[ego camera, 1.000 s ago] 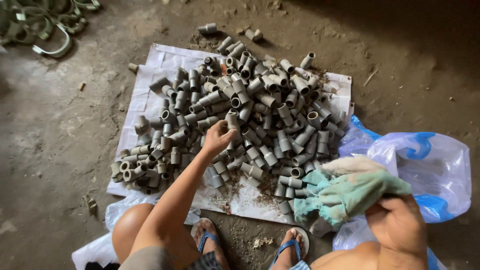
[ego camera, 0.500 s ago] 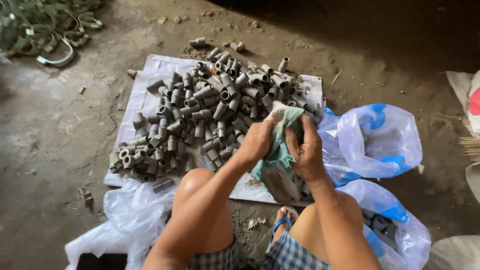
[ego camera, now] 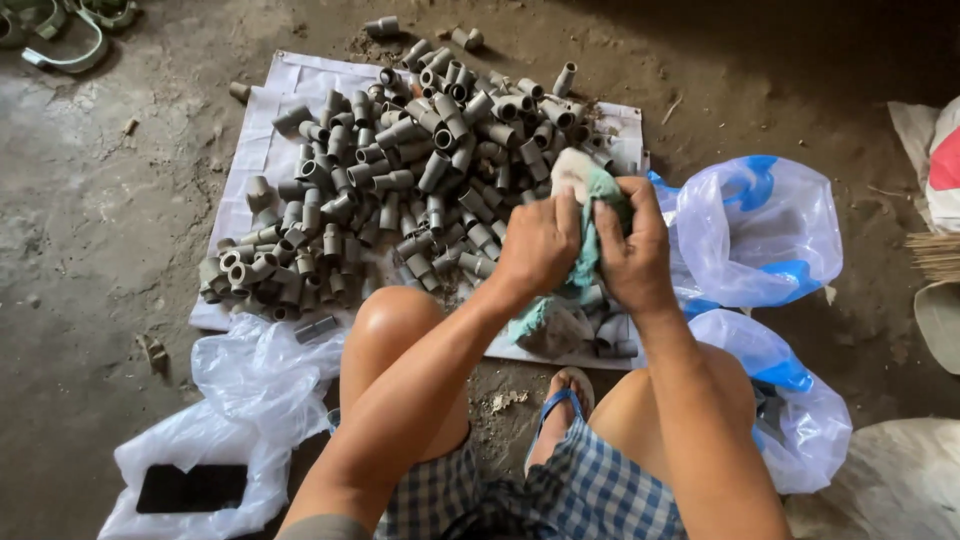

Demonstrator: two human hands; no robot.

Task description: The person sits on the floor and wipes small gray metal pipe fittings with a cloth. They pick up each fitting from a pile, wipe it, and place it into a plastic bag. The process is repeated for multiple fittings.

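Observation:
I squat over a heap of several grey pipe fittings (ego camera: pixel 420 180) spread on a white sheet (ego camera: pixel 268 150). My left hand (ego camera: pixel 540 245) and my right hand (ego camera: pixel 632 250) are pressed together above the heap's right side, both gripping a green and cream cloth (ego camera: pixel 590 200). The cloth bunches up between my fingers and its tail hangs down between my wrists. Whatever may be wrapped inside it is hidden.
A clear and blue plastic bag (ego camera: pixel 760 230) lies right of the heap and another one (ego camera: pixel 790 400) sits by my right knee. A white plastic bag (ego camera: pixel 240 400) with a dark flat object (ego camera: pixel 190 487) lies at lower left. Green curved parts (ego camera: pixel 70 30) lie at top left.
One second ago my left hand reached into the heap while my right held the cloth low at the right. Both hands have since come together on the cloth.

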